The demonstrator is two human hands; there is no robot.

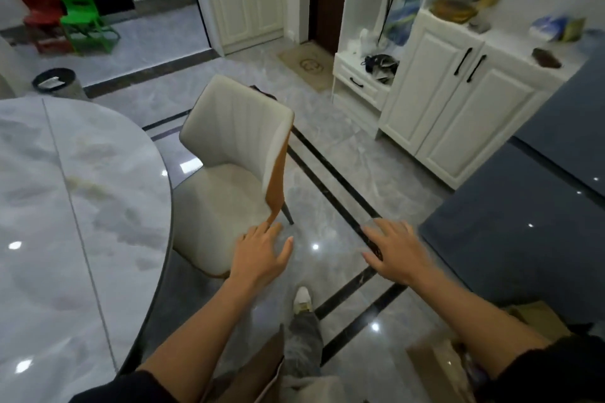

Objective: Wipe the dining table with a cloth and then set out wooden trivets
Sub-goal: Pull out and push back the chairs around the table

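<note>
The desk [65, 206] is seen leftward, nearest the left grip [262, 255]. That and the right grip [397, 250] are spread wide, empty.

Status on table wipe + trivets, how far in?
Early, by the look of it. Done: nothing evident; the visible part of the dining table has no trivets and shows a yellowish smear. In hand: nothing; left hand, by the chair, and right hand, over the floor, are both open and empty, no cloth in view. Left: get a cloth, wipe, set trivets.
</note>
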